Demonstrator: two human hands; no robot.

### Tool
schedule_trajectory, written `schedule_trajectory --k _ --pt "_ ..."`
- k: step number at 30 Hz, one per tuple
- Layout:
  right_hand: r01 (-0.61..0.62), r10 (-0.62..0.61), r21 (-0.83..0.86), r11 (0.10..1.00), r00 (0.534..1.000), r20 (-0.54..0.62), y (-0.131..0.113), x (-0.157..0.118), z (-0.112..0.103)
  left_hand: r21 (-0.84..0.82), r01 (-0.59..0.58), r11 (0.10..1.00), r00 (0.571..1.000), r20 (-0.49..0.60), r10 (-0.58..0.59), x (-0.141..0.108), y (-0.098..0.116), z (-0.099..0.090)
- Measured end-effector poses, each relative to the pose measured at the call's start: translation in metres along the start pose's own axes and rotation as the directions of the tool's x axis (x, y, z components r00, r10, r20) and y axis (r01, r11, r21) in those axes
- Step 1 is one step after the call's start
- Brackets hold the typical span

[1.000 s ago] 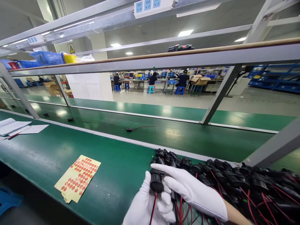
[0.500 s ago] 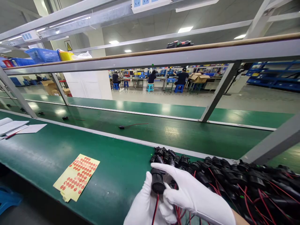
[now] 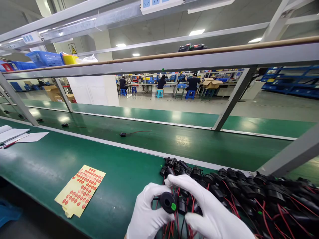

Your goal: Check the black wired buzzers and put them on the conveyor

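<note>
Between the thumb and fingers of my white-gloved left hand (image 3: 149,212) is a small black cylindrical pump (image 3: 166,201). Its round end faces me, showing a central hole and a green dot. My right hand (image 3: 206,205), also gloved in white, curves beside it with thumb and forefinger spread apart. Nothing shows in its grip, though it may touch the pump's far side. Under and behind both hands lies a pile of similar black pumps (image 3: 229,186) with red and black wires, running off to the right.
A yellow sheet of red oval stickers (image 3: 81,189) lies on the green bench (image 3: 119,176), left of my hands. Farther left are papers (image 3: 32,136) and a red pen. Beyond the pale rail, a wired black part (image 3: 122,134) lies on a green belt. Metal posts (image 3: 234,99) support a shelf.
The pump has turned from upright side view to end-on, revealing the green dot. My right hand's fingers have spread away from it. The parts on the belt have shifted left.
</note>
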State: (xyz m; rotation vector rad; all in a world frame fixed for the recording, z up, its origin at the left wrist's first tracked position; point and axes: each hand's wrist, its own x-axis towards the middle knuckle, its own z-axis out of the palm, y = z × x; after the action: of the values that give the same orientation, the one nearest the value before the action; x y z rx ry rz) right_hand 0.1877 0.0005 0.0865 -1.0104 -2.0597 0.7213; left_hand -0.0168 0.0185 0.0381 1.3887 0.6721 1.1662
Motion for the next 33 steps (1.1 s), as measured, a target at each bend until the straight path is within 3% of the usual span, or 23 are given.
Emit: schedule_trajectory --k 7,12,17,21,24,27,33 --pt "-0.016 0.016 0.007 1.000 0.999 -0.032 -0.002 0.000 0.007 0.019 -0.023 1.000 0.999 -0.024 0.024 -0.001 -0.001 0.002" --pt "0.089 -0.103 -0.112 0.990 0.986 -0.130 -0.004 0.001 0.020 -0.120 0.035 0.992 0.999 0.022 -0.032 0.000 -0.006 0.003" --pt "0.087 -0.107 -0.123 0.989 0.980 -0.169 -0.012 0.004 0.022 -0.243 0.075 0.967 0.997 0.022 -0.072 0.000 -0.007 0.004" --pt "-0.031 0.029 -0.015 0.999 0.990 -0.135 -0.022 0.006 0.016 -0.100 0.053 0.994 0.999 -0.004 -0.054 -0.001 -0.002 0.005" --pt "-0.097 0.102 0.058 0.994 0.992 -0.078 -0.031 0.008 0.013 0.040 -0.020 0.999 1.000 -0.017 0.021 -0.002 0.001 0.006" --pt "-0.144 0.150 0.070 0.987 0.984 -0.093 -0.035 0.009 0.013 0.158 -0.115 0.981 0.993 -0.002 0.117 -0.003 0.000 0.005" --pt "-0.093 0.100 0.179 0.980 0.995 -0.031 -0.040 0.014 0.010 0.189 -0.199 0.962 0.979 0.079 0.187 -0.009 -0.012 0.002"
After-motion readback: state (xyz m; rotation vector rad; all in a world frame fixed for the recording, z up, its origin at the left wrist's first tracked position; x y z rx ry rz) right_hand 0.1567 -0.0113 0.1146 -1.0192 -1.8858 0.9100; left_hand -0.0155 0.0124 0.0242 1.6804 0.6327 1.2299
